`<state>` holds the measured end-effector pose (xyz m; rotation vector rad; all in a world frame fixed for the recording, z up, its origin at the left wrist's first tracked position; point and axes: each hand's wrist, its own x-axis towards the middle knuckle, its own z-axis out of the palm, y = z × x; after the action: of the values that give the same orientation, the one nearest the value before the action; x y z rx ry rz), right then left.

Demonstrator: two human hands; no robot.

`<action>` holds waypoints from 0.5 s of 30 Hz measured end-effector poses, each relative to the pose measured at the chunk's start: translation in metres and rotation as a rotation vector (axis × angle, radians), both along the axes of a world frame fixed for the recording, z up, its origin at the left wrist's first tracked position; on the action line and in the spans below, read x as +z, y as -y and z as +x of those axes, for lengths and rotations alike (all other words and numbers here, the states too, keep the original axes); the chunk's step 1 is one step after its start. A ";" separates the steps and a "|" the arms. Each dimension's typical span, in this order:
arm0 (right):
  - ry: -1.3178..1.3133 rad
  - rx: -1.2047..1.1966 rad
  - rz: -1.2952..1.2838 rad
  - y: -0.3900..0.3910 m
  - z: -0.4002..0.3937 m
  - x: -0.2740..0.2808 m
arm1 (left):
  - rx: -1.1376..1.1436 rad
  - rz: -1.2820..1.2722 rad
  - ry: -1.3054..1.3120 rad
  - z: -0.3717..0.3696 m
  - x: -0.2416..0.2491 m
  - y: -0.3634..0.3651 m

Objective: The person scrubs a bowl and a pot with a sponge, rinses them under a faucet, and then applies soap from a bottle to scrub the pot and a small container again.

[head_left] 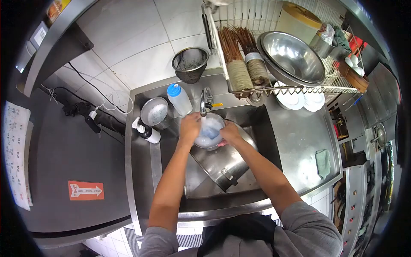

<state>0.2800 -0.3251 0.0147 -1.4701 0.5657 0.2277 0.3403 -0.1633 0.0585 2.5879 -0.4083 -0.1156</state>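
Arms outstretched over the sink, left hand and right hand grip a bowl under the tap.

sleeves: grey, short | arms: bare below sleeves | front: dark apron

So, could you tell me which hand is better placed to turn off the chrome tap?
Probably the left hand: it sits right beside the chrome tap, while the right hand is farther away.

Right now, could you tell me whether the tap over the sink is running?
Running: a pale stream falls from the tap into the small bowl held by both hands.
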 end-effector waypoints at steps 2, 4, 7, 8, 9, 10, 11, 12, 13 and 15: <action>0.006 -0.011 -0.030 0.006 -0.002 -0.004 | 0.059 -0.109 0.162 -0.010 -0.019 -0.017; -0.012 0.078 -0.007 0.013 -0.006 0.009 | 0.451 -0.464 -0.568 -0.021 -0.037 -0.029; 0.163 0.277 -0.432 0.021 0.010 -0.030 | 0.397 -0.679 -0.629 -0.044 -0.065 -0.038; 0.358 0.367 -0.873 0.019 0.014 -0.048 | 0.415 -0.679 -0.626 -0.050 -0.059 -0.034; 0.364 0.382 -0.866 0.015 0.009 -0.032 | 0.473 -0.730 -0.608 -0.060 -0.046 -0.023; 0.379 0.361 -1.007 0.010 -0.001 0.007 | 0.527 -0.782 -0.588 -0.065 -0.038 -0.015; 0.392 0.334 -1.149 0.005 -0.006 0.028 | 0.537 -0.783 -0.586 -0.067 -0.037 -0.013; 0.396 0.342 -1.148 0.001 -0.001 0.027 | 0.554 -0.818 -0.582 -0.067 -0.037 -0.010; 0.558 0.570 -1.211 -0.002 0.005 0.024 | 0.570 -0.855 -0.579 -0.067 -0.036 -0.008; 0.721 0.810 -1.261 -0.011 0.019 0.013 | 0.589 -0.904 -0.580 -0.068 -0.035 -0.005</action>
<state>0.2986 -0.3139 0.0273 -2.7660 -0.6719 -0.0956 0.2723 -0.1586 0.0239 1.5829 0.4341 -0.3608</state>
